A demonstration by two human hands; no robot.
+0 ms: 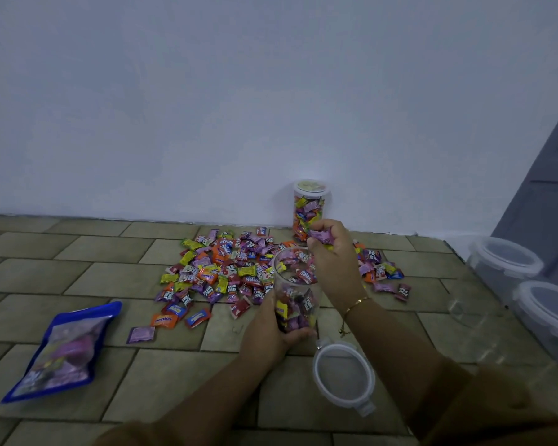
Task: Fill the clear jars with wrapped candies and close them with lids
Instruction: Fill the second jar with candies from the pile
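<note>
Jar (295, 294) is tilted on the floor in my left hand (273, 329), right hand (334, 252) clenching candies (319, 235) above the mouth, so I'd release low inside the rim.

Tiled floor (78, 275) under candies (226, 272)

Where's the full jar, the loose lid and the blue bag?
Full jar (307, 214), head view, on its candy-filled side.
Loose lid (342, 375), head view, on its clear centre.
Blue bag (62, 350), head view, on its middle.
</note>
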